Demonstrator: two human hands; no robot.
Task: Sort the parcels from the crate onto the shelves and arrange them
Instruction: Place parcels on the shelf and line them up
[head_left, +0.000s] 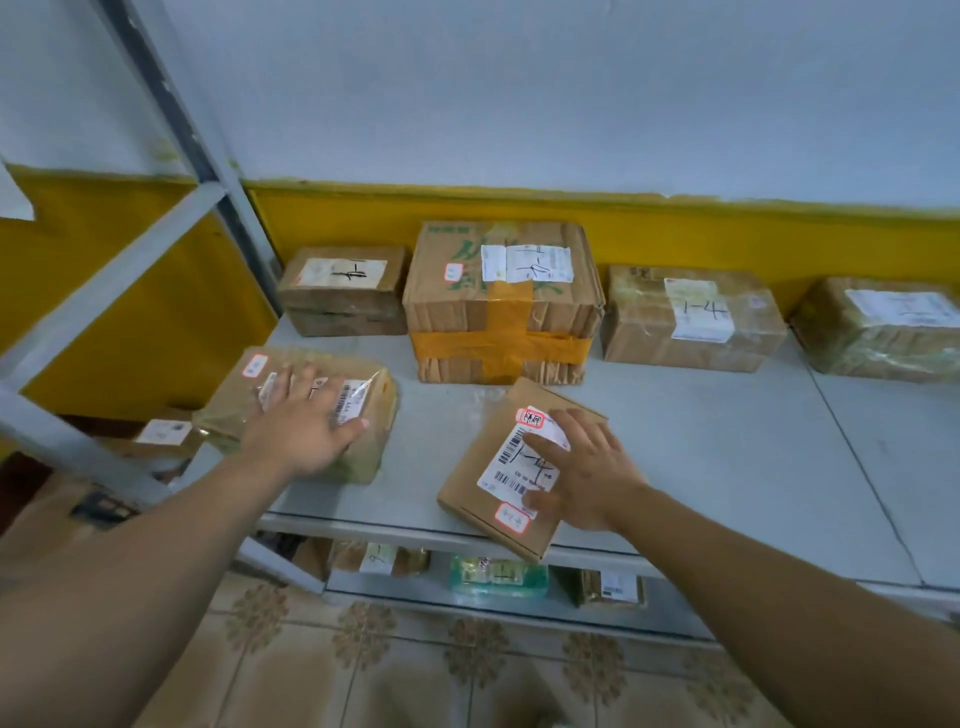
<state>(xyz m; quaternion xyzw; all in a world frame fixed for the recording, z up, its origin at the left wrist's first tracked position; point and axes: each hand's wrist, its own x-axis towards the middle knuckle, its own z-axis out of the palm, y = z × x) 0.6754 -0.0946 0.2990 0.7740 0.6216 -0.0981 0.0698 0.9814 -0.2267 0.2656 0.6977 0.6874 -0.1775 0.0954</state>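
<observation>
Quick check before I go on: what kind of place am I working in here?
Probably a parcel pickup point or small courier storeroom. Taped cardboard parcels with shipping labels and handwritten codes like "1-4" sit on a grey metal shelf, with more parcels on the tier below.

Soft, even light is washing the scene, leaving only faint shadows under the parcels. The wide lens is bending the shelf upright (171, 119) and stretching both forearms, and everything is looking slightly soft, edges blurring most.
</observation>
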